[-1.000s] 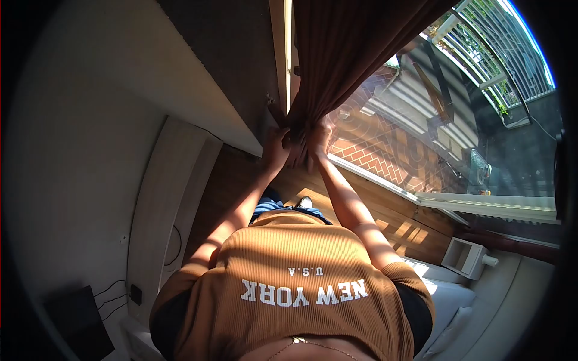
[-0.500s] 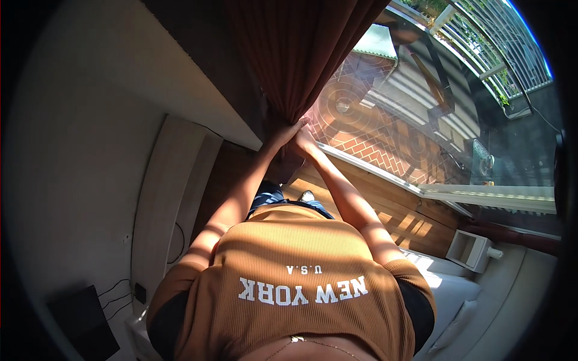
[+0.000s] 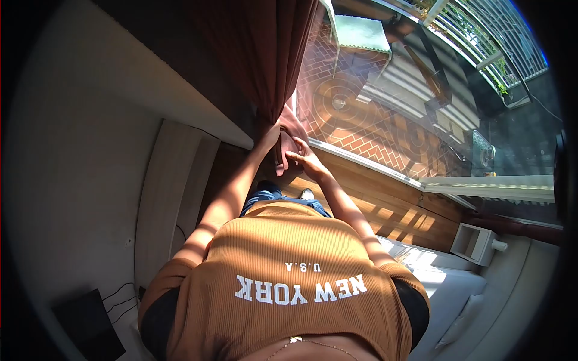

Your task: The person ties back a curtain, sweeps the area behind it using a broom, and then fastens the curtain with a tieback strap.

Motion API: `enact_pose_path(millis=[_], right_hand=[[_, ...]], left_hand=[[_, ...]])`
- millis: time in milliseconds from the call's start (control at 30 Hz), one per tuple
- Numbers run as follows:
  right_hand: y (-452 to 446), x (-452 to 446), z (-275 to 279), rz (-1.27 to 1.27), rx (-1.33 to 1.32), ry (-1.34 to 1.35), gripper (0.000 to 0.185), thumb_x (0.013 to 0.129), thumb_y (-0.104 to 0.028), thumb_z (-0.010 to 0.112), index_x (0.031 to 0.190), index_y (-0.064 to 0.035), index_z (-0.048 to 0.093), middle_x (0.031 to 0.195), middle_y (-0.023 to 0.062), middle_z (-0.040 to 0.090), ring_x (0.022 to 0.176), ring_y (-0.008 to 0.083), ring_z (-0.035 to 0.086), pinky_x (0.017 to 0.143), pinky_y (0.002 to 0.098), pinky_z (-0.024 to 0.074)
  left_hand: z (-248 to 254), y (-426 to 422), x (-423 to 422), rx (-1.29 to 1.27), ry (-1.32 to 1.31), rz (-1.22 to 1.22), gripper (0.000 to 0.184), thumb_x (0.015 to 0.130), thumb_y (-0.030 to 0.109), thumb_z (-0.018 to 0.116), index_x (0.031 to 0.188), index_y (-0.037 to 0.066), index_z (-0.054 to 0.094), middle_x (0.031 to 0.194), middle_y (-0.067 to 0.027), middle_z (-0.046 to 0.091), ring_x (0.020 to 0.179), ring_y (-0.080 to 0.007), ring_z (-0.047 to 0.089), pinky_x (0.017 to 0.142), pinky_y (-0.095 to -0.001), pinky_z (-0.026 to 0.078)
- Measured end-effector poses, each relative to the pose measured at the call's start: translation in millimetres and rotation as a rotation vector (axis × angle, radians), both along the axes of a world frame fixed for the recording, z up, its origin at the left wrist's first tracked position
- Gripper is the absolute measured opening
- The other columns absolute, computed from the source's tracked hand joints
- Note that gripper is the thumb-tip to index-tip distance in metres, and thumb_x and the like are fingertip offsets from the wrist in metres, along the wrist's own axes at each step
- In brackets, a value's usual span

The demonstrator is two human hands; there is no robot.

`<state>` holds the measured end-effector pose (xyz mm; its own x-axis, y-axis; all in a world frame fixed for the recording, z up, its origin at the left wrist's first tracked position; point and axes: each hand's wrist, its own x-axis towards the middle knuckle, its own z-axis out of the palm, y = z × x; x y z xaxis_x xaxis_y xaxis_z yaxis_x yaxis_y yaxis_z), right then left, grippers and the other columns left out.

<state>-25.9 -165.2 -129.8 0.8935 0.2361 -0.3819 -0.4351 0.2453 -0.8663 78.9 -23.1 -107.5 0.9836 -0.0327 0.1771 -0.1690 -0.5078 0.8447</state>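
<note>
A long brown-red curtain [image 3: 274,66] hangs from the top of the view and is drawn into a narrow bunch at my hands. My left hand [image 3: 269,136] is closed round the bunch on its left side, some of its fingers hidden by cloth. Below the bunch, a lighter, sunlit tail of curtain cloth [image 3: 280,157] hangs loose. Just right of that tail is my right hand [image 3: 309,162], its thumb and fingers spread and the fingertips at the cloth's edge. Whether they press on the cloth is hard to tell.
A large glass pane [image 3: 385,114] stands to the right, with a brick-patterned patio and a pale table [image 3: 363,35] beyond it. Left is a pale wooden cabinet [image 3: 171,180]. A small white shelf [image 3: 475,243] and a light sofa-like seat [image 3: 448,301] are at lower right.
My hands, together at the curtain's bunch before, have come apart. The right hand has moved down and opened beside the lower cloth, which now shows. The curtain has shifted left in view.
</note>
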Motion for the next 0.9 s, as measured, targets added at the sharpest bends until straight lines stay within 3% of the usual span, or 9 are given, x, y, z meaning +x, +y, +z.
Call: enact_pose_path(millis=[100, 267, 333, 433, 533, 600, 700, 800, 900], right_hand=[[-40, -12, 11, -0.096, 0.435, 0.011, 0.051, 0.082, -0.013, 0.059, 0.129, -0.0072, 0.039, 0.122, 0.0105, 0.05, 0.108, 0.0182, 0.052, 0.089, 0.0295, 0.0452], [-73, -4, 68, -0.272, 0.997, -0.062, 0.053, 0.078, -0.017, 0.052, 0.124, 0.0066, 0.042, 0.125, 0.0204, 0.048, 0.111, 0.0273, 0.052, 0.097, 0.0372, 0.0405], [-78, 15, 103, -0.179, 1.04, -0.16, 0.052, 0.081, -0.017, 0.048, 0.127, 0.0062, 0.039, 0.126, 0.022, 0.047, 0.11, 0.0272, 0.052, 0.095, 0.035, 0.0412], [-75, 33, 125, -0.236, 1.257, -0.312, 0.045, 0.088, -0.01, 0.044, 0.13, 0.0041, 0.037, 0.126, 0.0205, 0.047, 0.111, 0.0241, 0.051, 0.093, 0.029, 0.0429], [-70, 49, 158, -0.496, 0.402, -0.33, 0.045, 0.087, -0.001, 0.05, 0.13, -0.0002, 0.036, 0.133, 0.0163, 0.042, 0.119, 0.0207, 0.045, 0.094, 0.0273, 0.042], [-85, 53, 137, -0.439, 0.536, -0.565, 0.037, 0.089, -0.005, 0.051, 0.125, -0.0021, 0.043, 0.13, 0.0167, 0.045, 0.117, 0.0225, 0.047, 0.092, 0.0304, 0.0441], [-114, 56, 149, -0.602, 0.14, -0.589, 0.025, 0.093, -0.022, 0.047, 0.109, -0.0027, 0.051, 0.1, 0.015, 0.064, 0.086, 0.0205, 0.063, 0.074, 0.0309, 0.0499], [-122, 59, 177, -0.493, -0.238, -0.609, 0.024, 0.093, -0.025, 0.049, 0.091, -0.0025, 0.057, 0.063, 0.004, 0.057, 0.052, 0.0106, 0.05, 0.054, 0.0245, 0.04], [-101, 101, 143, -0.276, -0.576, -0.78, 0.019, 0.091, -0.016, 0.052, 0.098, -0.0003, 0.059, 0.077, 0.0032, 0.059, 0.074, 0.0113, 0.057, 0.06, 0.0234, 0.0441]], left_hand=[[-4, 8, -2, -0.418, 0.561, 0.01, 0.026, 0.088, 0.015, 0.045, 0.108, 0.0, 0.051, 0.092, -0.0103, 0.059, 0.078, -0.0189, 0.062, 0.061, -0.0306, 0.053], [-43, 32, 7, -0.216, 0.177, -0.179, 0.031, 0.091, 0.02, 0.045, 0.113, -0.002, 0.044, 0.087, -0.0149, 0.059, 0.071, -0.0196, 0.063, 0.05, -0.0285, 0.052], [3, 23, -7, -0.418, 0.31, -0.164, 0.032, 0.09, 0.018, 0.047, 0.113, -0.003, 0.043, 0.089, -0.0155, 0.058, 0.068, -0.0197, 0.063, 0.051, -0.0289, 0.052], [4, 26, -6, -0.295, 0.279, -0.215, 0.022, 0.088, 0.013, 0.044, 0.099, 0.001, 0.059, 0.088, -0.0077, 0.061, 0.076, -0.016, 0.062, 0.061, -0.0262, 0.054], [17, 29, -10, -0.38, 0.399, -0.265, 0.021, 0.086, 0.014, 0.048, 0.09, 0.002, 0.064, 0.081, -0.0068, 0.062, 0.07, -0.0135, 0.06, 0.055, -0.0247, 0.05], [23, 31, -16, -0.364, 0.406, -0.171, 0.02, 0.084, 0.016, 0.052, 0.083, 0.002, 0.066, 0.076, -0.0073, 0.062, 0.067, -0.0125, 0.059, 0.053, -0.0253, 0.047], [7, 41, -17, -0.404, 0.328, -0.181, 0.02, 0.084, 0.015, 0.051, 0.094, 0.001, 0.062, 0.082, -0.009, 0.062, 0.069, -0.0154, 0.061, 0.056, -0.0286, 0.049], [54, 39, -27, -0.147, -0.153, -0.156, 0.028, 0.085, 0.012, 0.048, 0.11, 0.0, 0.053, 0.093, -0.0122, 0.062, 0.078, -0.0234, 0.063, 0.064, -0.0336, 0.051], [34, 34, -23, -0.209, 0.064, -0.198, 0.038, 0.084, 0.006, 0.045, 0.121, -0.002, 0.04, 0.11, -0.0223, 0.052, 0.104, -0.033, 0.051, 0.087, -0.0377, 0.041]])
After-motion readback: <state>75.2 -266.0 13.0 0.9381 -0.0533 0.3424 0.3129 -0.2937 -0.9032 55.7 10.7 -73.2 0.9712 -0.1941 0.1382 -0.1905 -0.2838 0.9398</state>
